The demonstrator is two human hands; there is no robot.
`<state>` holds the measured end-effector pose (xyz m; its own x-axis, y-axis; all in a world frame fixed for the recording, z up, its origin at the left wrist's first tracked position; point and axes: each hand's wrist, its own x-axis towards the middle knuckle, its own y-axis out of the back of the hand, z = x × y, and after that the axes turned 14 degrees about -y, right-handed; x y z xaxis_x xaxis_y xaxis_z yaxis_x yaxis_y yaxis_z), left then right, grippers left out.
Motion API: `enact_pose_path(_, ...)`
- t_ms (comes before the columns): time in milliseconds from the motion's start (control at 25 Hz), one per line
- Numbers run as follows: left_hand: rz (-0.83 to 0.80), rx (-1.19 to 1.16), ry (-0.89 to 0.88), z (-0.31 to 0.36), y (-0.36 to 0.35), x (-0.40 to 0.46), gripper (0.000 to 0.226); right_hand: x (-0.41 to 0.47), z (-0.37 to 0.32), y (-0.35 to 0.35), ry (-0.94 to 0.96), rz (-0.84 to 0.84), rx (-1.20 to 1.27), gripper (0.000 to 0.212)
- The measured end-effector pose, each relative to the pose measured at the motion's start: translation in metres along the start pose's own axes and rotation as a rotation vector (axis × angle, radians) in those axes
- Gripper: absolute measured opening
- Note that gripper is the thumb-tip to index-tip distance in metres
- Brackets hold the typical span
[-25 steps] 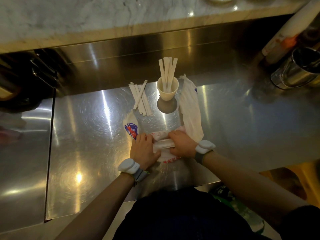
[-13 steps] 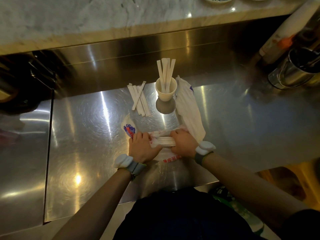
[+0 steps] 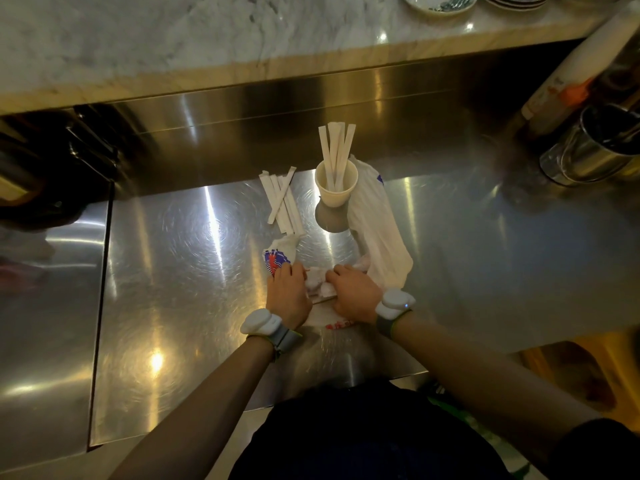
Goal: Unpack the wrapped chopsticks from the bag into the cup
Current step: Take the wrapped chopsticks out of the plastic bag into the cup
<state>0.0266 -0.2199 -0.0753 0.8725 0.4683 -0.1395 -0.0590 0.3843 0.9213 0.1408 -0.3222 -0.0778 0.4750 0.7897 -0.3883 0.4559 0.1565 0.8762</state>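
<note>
Midway through unpacking — several wrapped chopsticks upright in the cup, a loose pile beside it, left hand and right hand both clutching the crumpled bag near the counter edge.

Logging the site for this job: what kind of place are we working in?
Probably a restaurant or cafe service counter: a stainless steel worktop under a marble ledge holding stacked dishes, with steel canisters at the right.
</note>
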Motion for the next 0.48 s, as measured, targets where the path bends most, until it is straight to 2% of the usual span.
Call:
enact_pose_path(160, 0.029, -0.029, -0.018, 0.006, 0.005, 0.002, 0.025, -0.005, 0.005, 0.011, -0.021, 0.039, 0.243, 0.022)
enact_pose_path(320, 0.073, -0.017, -0.055, 0.014, 0.01, 0.001, 0.024, -0.005, 0.007, 0.024, -0.06, 0.003, 0.418, 0.011)
enact_pose_path(480, 0.069, -0.002, -0.132, 0.013, 0.012, -0.001, 0.018, -0.003, 0.005, 0.062, -0.067, -0.042, 0.492, 0.033)
